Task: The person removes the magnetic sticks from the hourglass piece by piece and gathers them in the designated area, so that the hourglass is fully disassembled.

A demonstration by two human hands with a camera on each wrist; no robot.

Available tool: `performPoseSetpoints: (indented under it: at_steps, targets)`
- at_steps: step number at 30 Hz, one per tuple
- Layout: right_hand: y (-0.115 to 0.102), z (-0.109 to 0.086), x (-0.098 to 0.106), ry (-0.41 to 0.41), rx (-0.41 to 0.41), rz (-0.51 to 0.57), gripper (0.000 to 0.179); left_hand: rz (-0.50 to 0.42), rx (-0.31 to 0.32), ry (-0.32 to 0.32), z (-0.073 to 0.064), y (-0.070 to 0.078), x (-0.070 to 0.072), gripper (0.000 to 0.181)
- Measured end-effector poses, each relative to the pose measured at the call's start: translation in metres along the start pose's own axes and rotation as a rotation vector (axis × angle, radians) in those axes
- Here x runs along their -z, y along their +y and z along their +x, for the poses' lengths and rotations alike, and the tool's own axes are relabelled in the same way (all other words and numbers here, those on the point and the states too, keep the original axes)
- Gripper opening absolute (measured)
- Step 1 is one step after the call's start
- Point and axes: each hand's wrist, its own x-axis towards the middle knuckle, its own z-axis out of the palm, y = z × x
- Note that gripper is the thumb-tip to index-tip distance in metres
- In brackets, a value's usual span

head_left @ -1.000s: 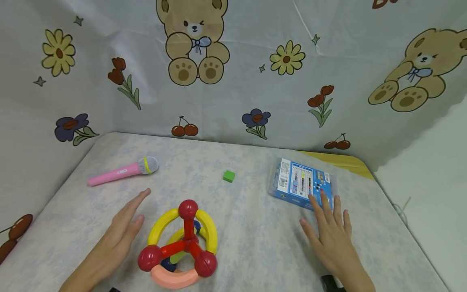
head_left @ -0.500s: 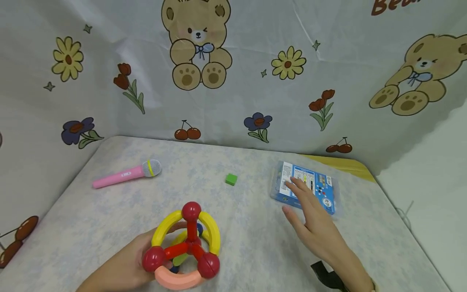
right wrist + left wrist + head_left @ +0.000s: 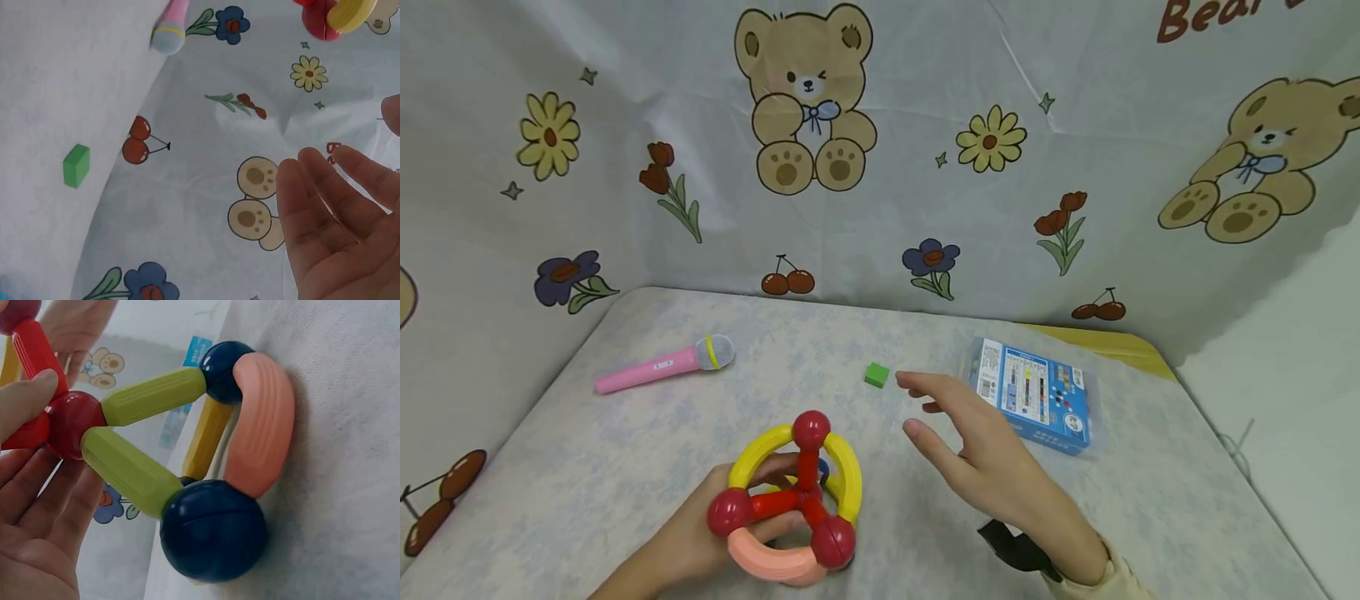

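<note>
Head view: my left hand [image 3: 696,527] gripped the ball-and-rod toy [image 3: 810,501] at the table's [image 3: 917,546] near side; my right hand [image 3: 988,458] hung, fingers [image 3: 942,385] relaxed, near the green block [image 3: 876,375]. Left wrist: my thumb [image 3: 28,403] pressed a red rod [image 3: 37,353]. Right wrist: those fingers were loosely extended.

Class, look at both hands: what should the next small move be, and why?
Probably bring the right hand leftward to steady the free side of the ball-and-rod toy. The left hand grips the toy from the left, while the right hand is open, holds nothing and is apart from it.
</note>
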Motion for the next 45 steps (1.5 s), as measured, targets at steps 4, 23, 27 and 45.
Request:
performPoseSetpoints:
  at_steps: [4,23,27,45]
  targets:
    - [-0.011,0.007,-0.005,-0.047,0.022,0.079,0.045,-0.003,-0.081,-0.011,0.013,-0.003,0.0,0.053]
    - [-0.001,0.027,-0.03,-0.013,-0.006,0.278,0.026,-0.043,-0.23,0.091,0.052,-0.042,-0.033,0.045]
    - [0.001,0.029,-0.032,-0.019,-0.039,0.341,0.025,-0.001,-0.288,0.151,0.053,-0.045,-0.037,0.044]
    - [0.01,0.03,-0.05,0.053,-0.098,0.491,0.023,0.003,-0.211,0.139,0.055,-0.046,-0.039,0.044]
